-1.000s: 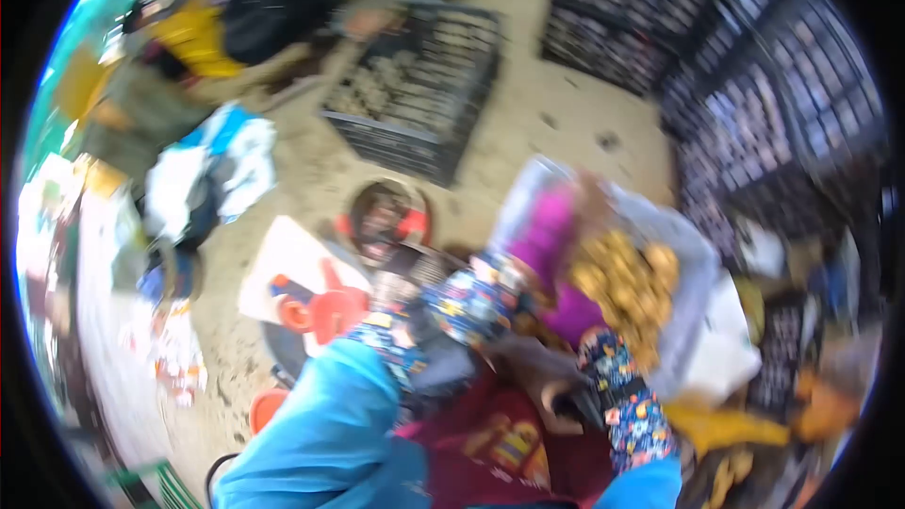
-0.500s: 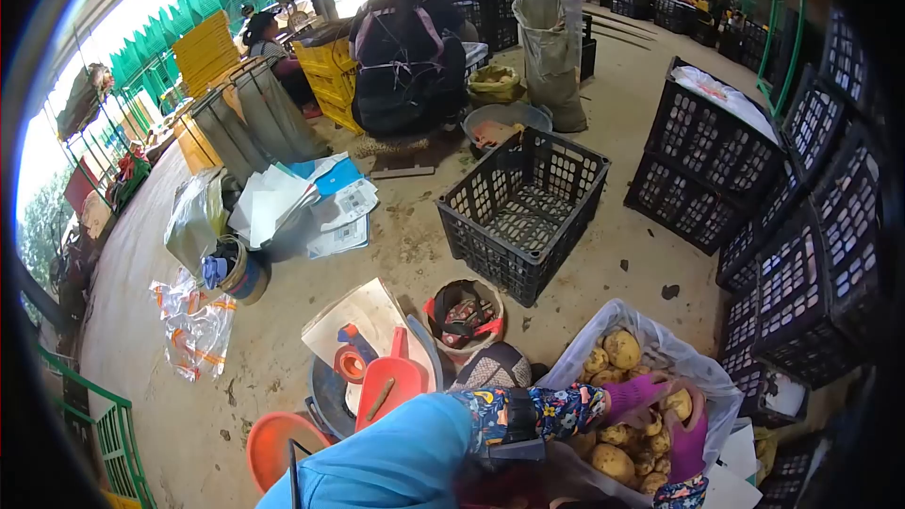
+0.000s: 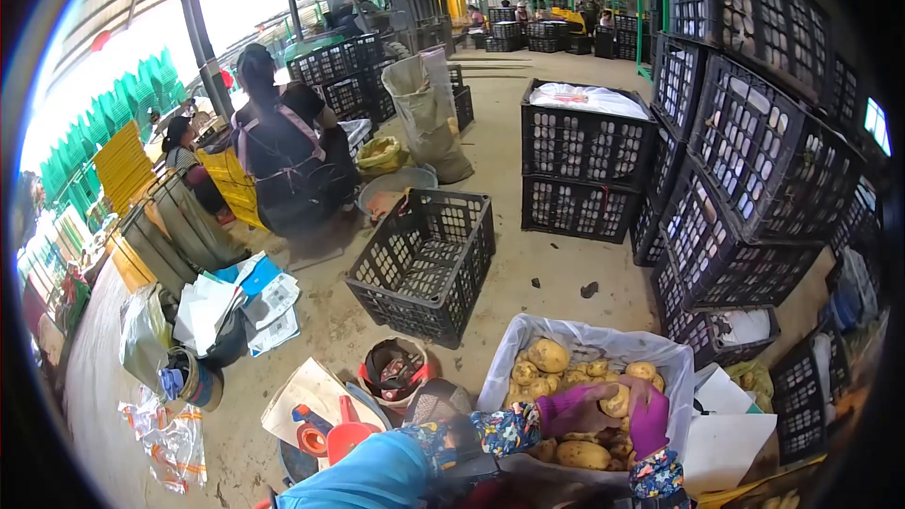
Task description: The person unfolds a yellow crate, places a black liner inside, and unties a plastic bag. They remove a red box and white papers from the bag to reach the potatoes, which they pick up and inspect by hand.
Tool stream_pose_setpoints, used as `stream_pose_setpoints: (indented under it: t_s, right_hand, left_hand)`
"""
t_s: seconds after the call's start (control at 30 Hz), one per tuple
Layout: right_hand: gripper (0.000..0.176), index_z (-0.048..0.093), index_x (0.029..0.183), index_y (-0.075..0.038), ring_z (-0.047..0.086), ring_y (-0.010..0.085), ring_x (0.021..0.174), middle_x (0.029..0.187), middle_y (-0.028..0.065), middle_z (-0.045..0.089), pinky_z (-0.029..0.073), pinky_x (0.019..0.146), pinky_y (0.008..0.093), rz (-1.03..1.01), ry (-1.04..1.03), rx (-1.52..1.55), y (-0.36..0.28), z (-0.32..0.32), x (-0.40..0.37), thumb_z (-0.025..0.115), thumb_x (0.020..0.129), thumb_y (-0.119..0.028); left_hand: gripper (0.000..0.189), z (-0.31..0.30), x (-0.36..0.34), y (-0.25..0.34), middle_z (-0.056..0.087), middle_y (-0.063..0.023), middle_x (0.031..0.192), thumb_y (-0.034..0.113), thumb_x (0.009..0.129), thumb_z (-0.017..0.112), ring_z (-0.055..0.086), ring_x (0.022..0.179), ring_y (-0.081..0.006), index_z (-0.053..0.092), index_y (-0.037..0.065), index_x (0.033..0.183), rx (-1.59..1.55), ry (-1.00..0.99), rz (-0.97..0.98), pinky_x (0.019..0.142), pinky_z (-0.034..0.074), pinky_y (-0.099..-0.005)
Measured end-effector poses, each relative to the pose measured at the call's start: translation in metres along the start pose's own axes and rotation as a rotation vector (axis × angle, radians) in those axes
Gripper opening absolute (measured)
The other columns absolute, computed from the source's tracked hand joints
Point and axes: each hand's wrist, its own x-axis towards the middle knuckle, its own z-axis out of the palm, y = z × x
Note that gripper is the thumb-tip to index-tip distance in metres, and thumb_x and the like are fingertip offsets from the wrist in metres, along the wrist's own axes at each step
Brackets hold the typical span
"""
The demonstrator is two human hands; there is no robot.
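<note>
Both my hands wear purple gloves or cuffs below flowered sleeves, over a plastic-lined crate [image 3: 681, 368] of potatoes. A yellow-brown potato [image 3: 616, 402] is between them. My left hand [image 3: 577, 410] reaches in from the left, its fingers closed against the potato. From the right, my right hand [image 3: 648, 422] is wrapped against the potato's other side. Around and beneath them lie several loose potatoes, with a large one [image 3: 583, 455] near the front of the crate. The undersides of my fingers are partly hidden.
An open black crate [image 3: 424, 269] stands ahead. Stacked full crates [image 3: 589, 155] rise at the right. Left of my crate are a bucket [image 3: 396, 369] and a red dustpan [image 3: 351, 429]. A person [image 3: 292, 146] sits further off, near a forklift [image 3: 344, 9].
My view has swung right and up, so the surroundings sit further left. My hands stay over the potatoes and have come together around one potato.
</note>
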Motion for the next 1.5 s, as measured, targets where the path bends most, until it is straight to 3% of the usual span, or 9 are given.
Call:
stream_pose_setpoints:
  t_s: [0.33,0.47,0.53,0.8,1.07,1.2,1.27,1.37,1.5]
  right_hand:
    - [0.026,0.061,0.116,-0.004,0.063,0.0389,0.075,0.089,0.0195,0.064,0.051,0.068,0.0463,-0.166,0.003,-0.33,0.033,-0.002,-0.005,0.058,0.09,-0.009]
    - [0.041,0.063,0.109,0.0,0.063,0.0363,0.071,0.082,0.0184,0.066,0.049,0.064,0.0434,0.534,-0.052,0.223,0.017,-0.002,0.006,0.066,0.091,-0.038]
    - [0.047,0.064,0.104,-0.002,0.063,0.0349,0.068,0.076,0.0175,0.065,0.049,0.064,0.0418,-0.079,-0.038,-0.346,-0.001,0.009,0.002,0.065,0.09,-0.047]
    - [0.043,0.065,0.086,0.0,0.059,0.0294,0.063,0.07,0.0168,0.063,0.048,0.063,0.0384,0.106,-0.123,-0.173,0.002,0.024,0.011,0.063,0.093,-0.043]
    - [0.02,0.064,0.106,-0.003,0.061,0.0084,0.07,0.078,0.0042,0.063,0.048,0.059,0.0219,0.48,-0.193,0.194,0.001,0.04,0.02,0.061,0.093,-0.018]
    - [0.059,0.052,0.134,-0.01,0.062,0.0357,0.102,0.114,0.0226,0.064,0.051,0.086,0.0432,0.009,-0.372,-0.434,0.075,0.065,0.015,0.072,0.082,-0.031]
    - [0.068,0.05,0.137,-0.014,0.057,0.0388,0.115,0.119,0.0259,0.06,0.046,0.097,0.0459,0.329,-0.608,-0.599,0.08,0.083,0.002,0.073,0.078,-0.038]
    - [0.07,0.047,0.139,-0.015,0.057,0.0386,0.115,0.121,0.025,0.057,0.047,0.096,0.0435,0.403,-0.667,-0.792,0.105,0.118,-0.016,0.073,0.077,-0.037]
    - [0.065,0.047,0.136,-0.01,0.06,0.0243,0.106,0.118,0.014,0.058,0.052,0.087,0.0352,0.395,-0.511,-0.189,0.141,0.116,-0.009,0.074,0.08,-0.025]
  left_hand:
    - [0.069,0.002,-0.014,0.051,0.056,-0.0115,0.125,0.01,0.076,0.078,0.054,0.117,-0.0241,0.046,0.007,0.137,0.409,0.148,0.119,0.102,0.043,-0.0376]
    - [0.072,0.005,-0.021,0.083,0.055,-0.0075,0.131,-0.004,0.075,0.069,0.05,0.124,-0.017,0.044,0.007,0.142,0.046,0.138,-0.079,0.102,0.044,-0.0304]
    - [0.074,-0.007,-0.026,0.066,0.053,-0.0097,0.135,-0.005,0.072,0.067,0.05,0.125,-0.0183,0.044,0.006,0.142,0.419,0.108,0.084,0.103,0.042,-0.0315]
    - [0.076,-0.012,-0.044,0.068,0.055,-0.0119,0.131,-0.004,0.071,0.062,0.053,0.123,-0.0197,0.042,0.006,0.143,0.766,0.167,0.15,0.101,0.046,-0.033]
    - [0.065,-0.026,-0.048,0.104,0.052,-0.0092,0.126,-0.002,0.076,0.05,0.058,0.11,-0.0203,0.043,0.01,0.139,-0.284,0.249,-0.137,0.093,0.052,-0.0309]
    - [0.059,-0.045,-0.054,0.123,0.05,-0.0105,0.128,0.01,0.089,0.053,0.057,0.111,-0.0231,0.033,0.01,0.144,-0.53,0.345,-0.021,0.094,0.053,-0.0369]
    - [0.061,-0.055,-0.055,0.124,0.053,-0.0099,0.123,0.009,0.088,0.061,0.059,0.107,-0.0224,0.035,0.007,0.143,-0.6,0.367,-0.007,0.092,0.053,-0.036]
    - [0.057,-0.052,-0.049,0.114,0.061,-0.0061,0.106,-0.002,0.076,0.076,0.064,0.096,-0.0187,0.05,0.0,0.127,-0.54,0.453,0.109,0.086,0.055,-0.0309]
    - [0.05,-0.065,-0.051,0.096,0.062,-0.0116,0.105,0.043,0.096,0.048,0.064,0.093,-0.0239,0.051,0.001,0.123,0.871,0.526,0.465,0.081,0.055,-0.0355]
